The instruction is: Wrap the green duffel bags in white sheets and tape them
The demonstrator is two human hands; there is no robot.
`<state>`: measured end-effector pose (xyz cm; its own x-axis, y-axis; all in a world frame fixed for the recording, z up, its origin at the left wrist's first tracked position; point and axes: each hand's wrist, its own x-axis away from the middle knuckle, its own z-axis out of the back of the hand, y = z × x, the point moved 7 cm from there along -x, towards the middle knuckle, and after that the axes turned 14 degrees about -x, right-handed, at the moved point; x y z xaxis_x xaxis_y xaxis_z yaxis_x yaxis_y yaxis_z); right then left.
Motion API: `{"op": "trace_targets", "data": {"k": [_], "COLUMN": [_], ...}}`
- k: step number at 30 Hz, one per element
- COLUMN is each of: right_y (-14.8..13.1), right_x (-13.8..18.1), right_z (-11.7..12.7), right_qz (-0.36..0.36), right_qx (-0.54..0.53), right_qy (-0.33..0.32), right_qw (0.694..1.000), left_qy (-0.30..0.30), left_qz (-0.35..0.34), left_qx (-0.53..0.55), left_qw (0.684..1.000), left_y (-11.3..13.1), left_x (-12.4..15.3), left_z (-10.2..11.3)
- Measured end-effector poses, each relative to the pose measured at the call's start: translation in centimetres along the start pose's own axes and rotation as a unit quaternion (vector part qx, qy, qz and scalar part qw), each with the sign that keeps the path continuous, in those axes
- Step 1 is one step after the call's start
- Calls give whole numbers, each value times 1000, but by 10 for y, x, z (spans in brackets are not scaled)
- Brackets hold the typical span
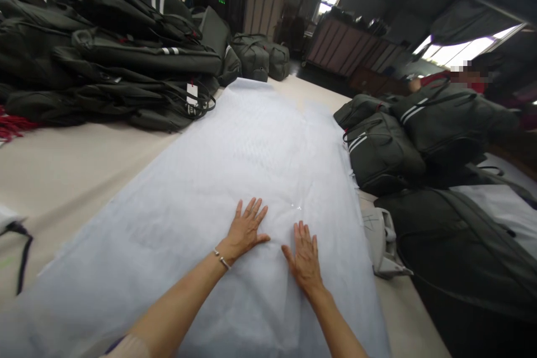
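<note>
A wide stack of thin white translucent sheeting (201, 173) lies spread along the table; whether it is plastic or fabric I cannot tell. My left hand (246, 228) rests flat on it with the fingers spread, a bracelet round the wrist. To the right, my right hand (305, 257) also lies on the sheeting, palm down and fingers stretched out. A short gap separates the two thumbs. Faint creases run through the sheeting around both hands. Neither hand grips anything.
Dark bags (126, 56) are piled at the back left. More dark bags (381, 151) line the right side, beside a grey-white device (382, 243) at the table (100, 156) edge. A black cable (24, 257) hangs at far left. Two people are in the background.
</note>
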<state>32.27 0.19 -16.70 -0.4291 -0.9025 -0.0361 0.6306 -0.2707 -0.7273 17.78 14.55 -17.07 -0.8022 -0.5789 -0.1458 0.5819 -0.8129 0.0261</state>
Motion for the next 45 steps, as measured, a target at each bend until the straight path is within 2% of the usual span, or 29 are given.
{"op": "trace_targets", "data": {"k": [3,6,11,14,16,18,20,22,24,26,27,29,31,33,36,38,41,43,45], "right_y": [11,17,17,13,9,8,19,48,87,117,130,151,169,182,194,200,209,215,218], "right_x": [-19,-37,-87,-108,-104,-78,-31,31,97,141,150,149,131,105,72,58,45,39,38], "right_z": [-21,-26,-29,-19,5,47,101,159,212,250,264,284,292,292,289,288,286,285,286], "right_qz": [-11,-2,-20,-32,-16,4,-18,-128,-288,-363,-373,-362,-341,-322,-315,-328,-365,-380,-365], "right_qx": [-11,2,97,106,85,54,28,18,9,-5,-17,-55,-111,-170,-236,-259,-261,-252,-243], "right_qy": [-9,-9,-32,-30,10,86,179,273,358,390,392,387,375,355,317,293,278,285,308], "right_qw": [1000,1000,995,993,996,995,983,953,888,846,841,846,855,861,863,860,849,843,844], "left_qy": [13,16,-17,-32,-38,-32,-18,-14,-35,-23,-19,4,51,95,110,86,5,-37,-59], "left_qz": [-14,-20,-28,-38,-50,-78,-123,-159,-161,-170,-193,-191,-170,-126,-69,-66,-74,-65,-54], "left_qx": [-4,-2,5,8,9,13,29,52,59,54,48,10,-15,-20,-32,-39,-12,7,11], "left_qw": [1000,1000,999,999,998,996,992,986,985,984,980,981,984,987,991,993,997,997,997], "left_y": [-4,-12,-34,-47,-49,-41,-24,-4,10,21,25,25,19,13,13,20,29,30,30], "left_x": [-7,-20,-68,-94,-96,-78,-36,24,91,151,175,205,215,212,199,191,182,179,176], "left_z": [-17,-22,-25,-21,-12,6,28,46,51,51,48,42,42,44,46,49,57,64,69]}}
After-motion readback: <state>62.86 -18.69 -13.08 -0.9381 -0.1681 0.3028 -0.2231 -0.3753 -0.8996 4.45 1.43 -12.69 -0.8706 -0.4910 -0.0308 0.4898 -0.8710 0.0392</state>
